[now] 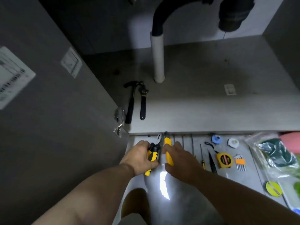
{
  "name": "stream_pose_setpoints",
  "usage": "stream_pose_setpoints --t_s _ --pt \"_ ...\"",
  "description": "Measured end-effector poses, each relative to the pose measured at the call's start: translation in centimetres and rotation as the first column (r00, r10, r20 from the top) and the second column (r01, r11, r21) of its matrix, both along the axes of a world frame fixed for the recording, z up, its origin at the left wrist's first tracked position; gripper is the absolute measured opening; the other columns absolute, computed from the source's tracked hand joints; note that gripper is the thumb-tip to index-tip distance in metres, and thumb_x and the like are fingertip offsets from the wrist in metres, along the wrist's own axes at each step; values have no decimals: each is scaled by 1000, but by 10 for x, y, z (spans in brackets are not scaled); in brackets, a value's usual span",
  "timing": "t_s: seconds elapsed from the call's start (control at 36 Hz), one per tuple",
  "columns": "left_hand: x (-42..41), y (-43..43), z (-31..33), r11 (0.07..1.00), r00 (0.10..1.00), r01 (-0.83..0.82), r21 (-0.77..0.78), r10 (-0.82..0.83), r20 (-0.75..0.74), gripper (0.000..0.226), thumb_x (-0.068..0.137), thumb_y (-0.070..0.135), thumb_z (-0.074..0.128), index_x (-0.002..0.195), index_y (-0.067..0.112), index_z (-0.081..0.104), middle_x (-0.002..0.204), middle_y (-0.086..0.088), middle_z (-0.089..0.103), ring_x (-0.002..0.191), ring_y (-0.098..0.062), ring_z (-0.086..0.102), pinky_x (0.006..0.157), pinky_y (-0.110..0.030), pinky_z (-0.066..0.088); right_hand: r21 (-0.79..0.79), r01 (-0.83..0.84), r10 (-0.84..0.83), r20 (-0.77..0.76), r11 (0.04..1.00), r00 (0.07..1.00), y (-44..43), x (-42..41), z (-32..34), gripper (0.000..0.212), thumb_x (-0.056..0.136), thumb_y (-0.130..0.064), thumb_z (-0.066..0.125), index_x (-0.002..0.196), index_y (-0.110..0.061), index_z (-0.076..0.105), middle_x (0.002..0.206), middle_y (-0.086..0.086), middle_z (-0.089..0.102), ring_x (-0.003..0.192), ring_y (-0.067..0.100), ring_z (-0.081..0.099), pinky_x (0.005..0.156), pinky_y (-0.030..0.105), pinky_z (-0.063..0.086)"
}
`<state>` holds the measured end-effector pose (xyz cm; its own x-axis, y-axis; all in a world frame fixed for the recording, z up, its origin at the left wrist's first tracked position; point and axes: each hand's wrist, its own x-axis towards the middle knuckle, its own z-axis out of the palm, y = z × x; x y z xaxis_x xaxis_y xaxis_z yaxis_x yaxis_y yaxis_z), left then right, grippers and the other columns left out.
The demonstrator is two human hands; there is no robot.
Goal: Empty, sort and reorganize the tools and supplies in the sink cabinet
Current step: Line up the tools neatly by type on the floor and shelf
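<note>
White drain pipe (157,59) upright, black hose (158,17) curving above it, paper label (11,77) at far left

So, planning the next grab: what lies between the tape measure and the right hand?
Head view: between right hand and tape measure, a small yellow-handled screwdriver and a black pointed tool.

Place: you face a home's under-sink cabinet (203,98).
Clue, top centre: drain pipe (157,59) standing on its floor.
</note>
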<state>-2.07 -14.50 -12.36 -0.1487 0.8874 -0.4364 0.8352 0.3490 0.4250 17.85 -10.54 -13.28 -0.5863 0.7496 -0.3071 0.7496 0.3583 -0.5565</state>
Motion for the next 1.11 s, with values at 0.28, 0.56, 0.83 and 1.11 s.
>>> stream_pose_setpoints --t_s 0.28,0.56,0.83,1.11 --pt "-2 12 35 970 1000 30 241 -30 -6 66 68 56 57 125 22 52 115 7 43 97 -18 61 86 -39 54 116 181 -153 -216 977 964 62 18 51 38 84 -28 63 114 -40 43 104 -5 37 66 16 55 61 37 52" --pt "17 115 18 799 855 -519 304 487 180 42 81 32 72 114 8 66 119 -11 53 105 -30 60 95 -38 51 42 216 -207 -162 975 965 108 3 25 43 85 -26 68 120 -37 46 109 0 41 75 20 56 66 34 51" --pt "20 151 -12 750 826 -562 348 530 191 46 93 24 66 134 9 55 134 -16 47 128 -32 47 102 -32 40 100 178 -167 -112 979 980 130 -8 2 62 81 -14 68 139 -25 49 119 9 43 97 32 56 81 38 52" --pt "2 101 -19 930 994 -102 354 107 5 58 93 21 68 147 35 50 165 -3 20 153 -20 18 120 -37 33 176 209 -188 -127 962 974 115 -13 -7 60 90 -6 60 147 -20 45 132 9 46 116 28 45 92 35 46"
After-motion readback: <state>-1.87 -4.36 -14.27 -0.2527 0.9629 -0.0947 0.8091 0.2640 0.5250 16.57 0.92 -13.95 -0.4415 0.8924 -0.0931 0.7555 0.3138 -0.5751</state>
